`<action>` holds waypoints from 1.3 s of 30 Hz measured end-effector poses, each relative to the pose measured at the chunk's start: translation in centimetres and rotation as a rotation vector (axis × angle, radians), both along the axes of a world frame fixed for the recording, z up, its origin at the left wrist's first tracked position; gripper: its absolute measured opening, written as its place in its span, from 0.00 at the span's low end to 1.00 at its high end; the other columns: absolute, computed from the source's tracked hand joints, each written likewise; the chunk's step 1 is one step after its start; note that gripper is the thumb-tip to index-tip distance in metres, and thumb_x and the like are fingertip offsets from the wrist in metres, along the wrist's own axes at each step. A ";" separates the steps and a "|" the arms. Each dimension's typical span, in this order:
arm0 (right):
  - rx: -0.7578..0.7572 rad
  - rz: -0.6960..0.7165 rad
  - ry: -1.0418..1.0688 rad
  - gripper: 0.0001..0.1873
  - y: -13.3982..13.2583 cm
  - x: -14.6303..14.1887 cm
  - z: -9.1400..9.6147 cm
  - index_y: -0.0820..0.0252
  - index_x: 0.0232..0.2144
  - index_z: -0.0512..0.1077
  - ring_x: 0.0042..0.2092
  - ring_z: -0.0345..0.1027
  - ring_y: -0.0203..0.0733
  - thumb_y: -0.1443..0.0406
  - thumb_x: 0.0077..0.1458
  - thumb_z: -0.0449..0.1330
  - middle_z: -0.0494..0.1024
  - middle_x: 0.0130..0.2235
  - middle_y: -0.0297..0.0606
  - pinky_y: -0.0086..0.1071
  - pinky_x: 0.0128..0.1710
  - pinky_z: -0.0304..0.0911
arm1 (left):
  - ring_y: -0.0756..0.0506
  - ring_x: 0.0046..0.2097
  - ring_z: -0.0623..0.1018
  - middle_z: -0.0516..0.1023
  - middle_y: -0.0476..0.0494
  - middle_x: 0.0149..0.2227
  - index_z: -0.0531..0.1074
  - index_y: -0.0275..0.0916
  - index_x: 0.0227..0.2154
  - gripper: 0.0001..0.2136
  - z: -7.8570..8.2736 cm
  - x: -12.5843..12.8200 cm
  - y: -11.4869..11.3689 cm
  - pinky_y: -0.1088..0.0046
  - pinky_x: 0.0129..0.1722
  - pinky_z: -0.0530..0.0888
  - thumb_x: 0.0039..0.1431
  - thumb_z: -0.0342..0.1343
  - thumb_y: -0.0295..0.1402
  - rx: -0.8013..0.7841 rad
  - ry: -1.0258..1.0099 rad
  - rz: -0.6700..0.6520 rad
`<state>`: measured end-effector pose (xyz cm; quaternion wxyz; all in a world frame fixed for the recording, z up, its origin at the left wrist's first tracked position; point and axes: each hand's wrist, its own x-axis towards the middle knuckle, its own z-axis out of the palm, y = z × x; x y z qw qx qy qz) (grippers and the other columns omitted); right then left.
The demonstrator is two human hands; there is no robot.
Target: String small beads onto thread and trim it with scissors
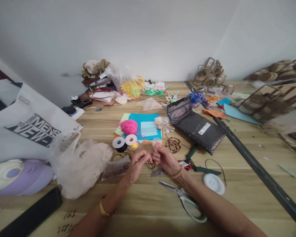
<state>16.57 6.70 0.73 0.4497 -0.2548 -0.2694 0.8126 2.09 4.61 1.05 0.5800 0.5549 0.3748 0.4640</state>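
Note:
My left hand (138, 163) and my right hand (165, 158) are close together over the middle of the table, both with fingers pinched. A short beaded string (153, 166) with small coloured beads hangs between them, its thin cord held at the fingertips. Just beyond my right hand lies a coil of multicoloured beads (173, 145). A bag of small beads (115, 168) rests beside my left hand. Black (120, 144) and yellow (131, 141) thread spools stand behind it. Scissors (182, 196) lie near my right forearm, and green-handled pliers (194, 164) sit partly behind my right wrist.
A pink yarn ball (128, 126) rests on coloured paper (153, 118). A black bubble mailer (199, 126) lies to the right, and a white spool (214, 183) nearer me. Plastic bag (79, 164), phone (32, 214) and purple plush item (27, 177) occupy the left. Small baskets (209, 74) stand behind.

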 end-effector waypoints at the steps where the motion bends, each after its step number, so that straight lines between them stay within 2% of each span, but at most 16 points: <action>1: 0.005 0.001 -0.048 0.18 0.0 0.0 -0.1 0.60 0.21 0.60 0.17 0.44 0.27 0.55 0.49 0.62 0.50 0.16 0.22 0.22 0.16 0.48 | 0.49 0.30 0.67 0.68 0.49 0.24 0.67 0.36 0.22 0.13 0.0 -0.1 0.0 0.73 0.34 0.63 0.59 0.50 0.36 0.028 0.078 -0.017; 4: 0.022 0.009 -0.163 0.20 -0.2 0.0 -0.4 0.60 0.20 0.60 0.17 0.41 0.26 0.54 0.47 0.62 0.48 0.15 0.20 0.22 0.16 0.43 | 0.50 0.29 0.65 0.67 0.49 0.24 0.65 0.36 0.22 0.14 0.2 -0.4 0.1 0.74 0.32 0.62 0.60 0.47 0.38 0.071 0.282 -0.057; 7: 0.048 0.025 -0.219 0.19 -0.3 0.2 -0.2 0.60 0.20 0.59 0.17 0.40 0.25 0.55 0.46 0.62 0.49 0.15 0.20 0.22 0.16 0.39 | 0.50 0.28 0.64 0.64 0.51 0.23 0.64 0.37 0.22 0.14 0.2 -0.4 0.0 0.74 0.30 0.61 0.60 0.46 0.39 0.072 0.401 -0.090; 16: 0.147 0.076 -0.335 0.17 -0.2 0.5 -0.4 0.60 0.18 0.57 0.16 0.40 0.24 0.57 0.47 0.59 0.53 0.16 0.21 0.22 0.15 0.35 | 0.50 0.27 0.63 0.64 0.51 0.22 0.63 0.37 0.22 0.13 0.1 -0.5 0.0 0.74 0.29 0.60 0.59 0.46 0.38 0.074 0.425 -0.161; 21: 0.081 0.098 -0.243 0.18 0.1 0.7 -0.4 0.60 0.20 0.58 0.16 0.36 0.25 0.56 0.48 0.61 0.49 0.15 0.20 0.21 0.14 0.34 | 0.49 0.29 0.67 0.69 0.49 0.24 0.67 0.36 0.22 0.12 -0.3 -0.5 0.5 0.73 0.32 0.63 0.57 0.50 0.38 -0.016 0.257 -0.134; 23: 0.043 0.052 -0.133 0.18 0.4 0.8 -0.3 0.60 0.21 0.60 0.17 0.41 0.26 0.55 0.48 0.62 0.50 0.16 0.21 0.21 0.14 0.39 | 0.48 0.31 0.69 0.71 0.47 0.26 0.68 0.36 0.22 0.11 -0.5 -0.4 0.8 0.72 0.35 0.65 0.56 0.52 0.36 -0.070 0.108 -0.072; 26: 0.003 -0.043 0.016 0.16 0.5 0.6 0.1 0.60 0.24 0.63 0.20 0.53 0.29 0.56 0.46 0.64 0.58 0.18 0.25 0.21 0.18 0.51 | 0.49 0.30 0.70 0.73 0.46 0.28 0.67 0.36 0.20 0.10 -0.3 -0.3 1.0 0.72 0.33 0.67 0.53 0.56 0.36 -0.169 -0.132 -0.021; 29: -0.012 -0.049 0.066 0.16 0.2 0.3 0.4 0.60 0.25 0.64 0.22 0.55 0.30 0.57 0.44 0.66 0.59 0.19 0.25 0.23 0.22 0.56 | 0.49 0.28 0.69 0.71 0.48 0.25 0.66 0.36 0.20 0.11 0.2 -0.2 0.9 0.73 0.31 0.66 0.52 0.56 0.37 -0.193 -0.201 -0.003; 31: 0.015 -0.044 0.041 0.18 -0.1 0.0 0.4 0.60 0.23 0.63 0.20 0.49 0.28 0.56 0.46 0.65 0.54 0.18 0.23 0.24 0.21 0.55 | 0.50 0.28 0.68 0.68 0.49 0.23 0.66 0.36 0.21 0.12 0.4 -0.3 0.7 0.73 0.31 0.65 0.55 0.54 0.38 -0.136 -0.105 -0.018; 34: 0.073 -0.052 -0.070 0.21 -0.6 -0.3 0.2 0.60 0.19 0.60 0.18 0.41 0.27 0.54 0.47 0.63 0.49 0.17 0.21 0.23 0.18 0.47 | 0.49 0.28 0.67 0.68 0.49 0.23 0.65 0.36 0.21 0.14 0.5 -0.4 0.5 0.73 0.32 0.64 0.58 0.50 0.40 -0.002 0.132 -0.069; 39: 0.139 -0.011 -0.281 0.22 -0.8 -0.1 -0.1 0.60 0.19 0.58 0.16 0.41 0.25 0.51 0.45 0.63 0.52 0.15 0.21 0.22 0.15 0.38 | 0.49 0.27 0.64 0.65 0.50 0.23 0.62 0.38 0.22 0.15 0.7 -0.3 -0.1 0.74 0.30 0.61 0.60 0.46 0.41 0.072 0.418 -0.102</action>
